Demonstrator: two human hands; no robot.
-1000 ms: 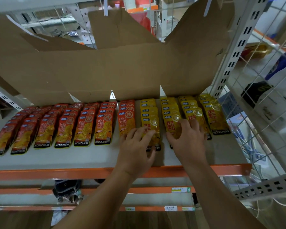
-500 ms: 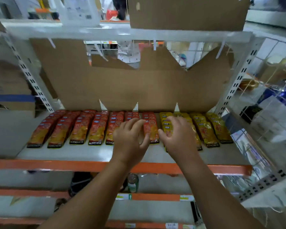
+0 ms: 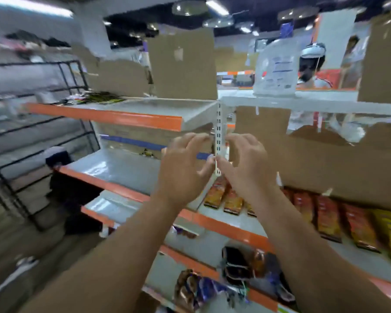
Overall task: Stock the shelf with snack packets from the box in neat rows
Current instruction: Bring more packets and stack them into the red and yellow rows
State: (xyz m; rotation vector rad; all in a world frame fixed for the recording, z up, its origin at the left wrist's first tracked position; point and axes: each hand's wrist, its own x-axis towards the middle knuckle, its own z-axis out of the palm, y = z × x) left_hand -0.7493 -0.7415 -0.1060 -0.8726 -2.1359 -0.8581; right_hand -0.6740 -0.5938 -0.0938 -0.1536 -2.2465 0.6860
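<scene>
Hands come first: my left hand (image 3: 185,170) and right hand (image 3: 248,166) hover side by side in front of the white upright (image 3: 219,123), fingers loosely bent, both empty. Below and to the right, the snack packets (image 3: 327,219) lie in rows on the shelf (image 3: 226,229), red ones beside yellow, fronts roughly level. I judge this visible stretch largely stocked. I cannot pick out the box for certain among the cardboard (image 3: 325,168), so whether packets remain to lay is unclear.

Forearms (image 3: 113,251) bare; left grip (image 3: 182,170) and right grip (image 3: 246,168) bare.
</scene>
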